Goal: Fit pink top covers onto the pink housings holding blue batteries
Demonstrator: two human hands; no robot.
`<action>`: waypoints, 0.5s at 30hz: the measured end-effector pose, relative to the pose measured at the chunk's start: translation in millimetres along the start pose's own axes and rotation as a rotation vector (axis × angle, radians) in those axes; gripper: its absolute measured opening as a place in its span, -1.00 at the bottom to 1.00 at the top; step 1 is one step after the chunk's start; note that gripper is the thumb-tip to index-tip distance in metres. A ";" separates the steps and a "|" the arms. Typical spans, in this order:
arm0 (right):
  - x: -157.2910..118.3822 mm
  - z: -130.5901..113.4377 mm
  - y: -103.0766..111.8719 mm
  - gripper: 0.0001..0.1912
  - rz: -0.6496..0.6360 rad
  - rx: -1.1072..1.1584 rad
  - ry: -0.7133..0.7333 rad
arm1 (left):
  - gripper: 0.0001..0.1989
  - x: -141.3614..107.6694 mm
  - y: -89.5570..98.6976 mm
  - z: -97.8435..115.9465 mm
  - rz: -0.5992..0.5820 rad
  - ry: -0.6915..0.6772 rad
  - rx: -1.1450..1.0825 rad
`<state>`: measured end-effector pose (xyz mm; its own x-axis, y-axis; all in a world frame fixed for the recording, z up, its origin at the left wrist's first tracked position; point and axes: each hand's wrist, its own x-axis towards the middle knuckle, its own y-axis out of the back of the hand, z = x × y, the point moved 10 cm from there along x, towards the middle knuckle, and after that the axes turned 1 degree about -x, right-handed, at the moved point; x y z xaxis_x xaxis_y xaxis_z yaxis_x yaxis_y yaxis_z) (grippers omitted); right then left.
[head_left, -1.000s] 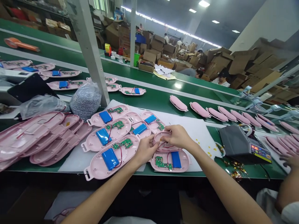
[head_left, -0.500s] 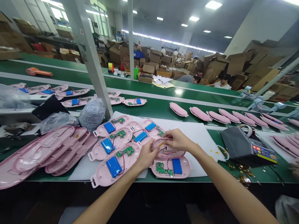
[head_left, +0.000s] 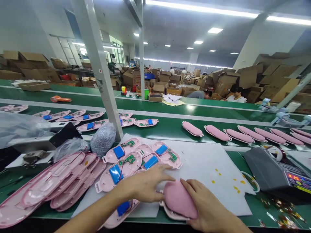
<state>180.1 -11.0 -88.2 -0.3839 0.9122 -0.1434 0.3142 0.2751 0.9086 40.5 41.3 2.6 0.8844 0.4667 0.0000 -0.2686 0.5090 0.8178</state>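
Hands (head_left: 206, 200) flank a rounded, matte pink case (head_left: 179, 198).

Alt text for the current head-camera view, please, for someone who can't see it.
A person's right hand holds a pink oval case, the left hand at its left edge. To the left lie open pink shells with blue battery packs and green circuit boards; covered pink cases line the green bench beyond.
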 end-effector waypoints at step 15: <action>298.5 95.5 129.9 -0.04 0.363 -0.068 -0.372 | -0.71 123.2 231.0 -276.5 0.527 0.690 0.269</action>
<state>189.3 326.1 -50.5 0.0781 0.9947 0.0674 0.3077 -0.0883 0.9474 -18.1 416.4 32.4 0.2243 0.9647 0.1382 -0.3989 -0.0385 0.9162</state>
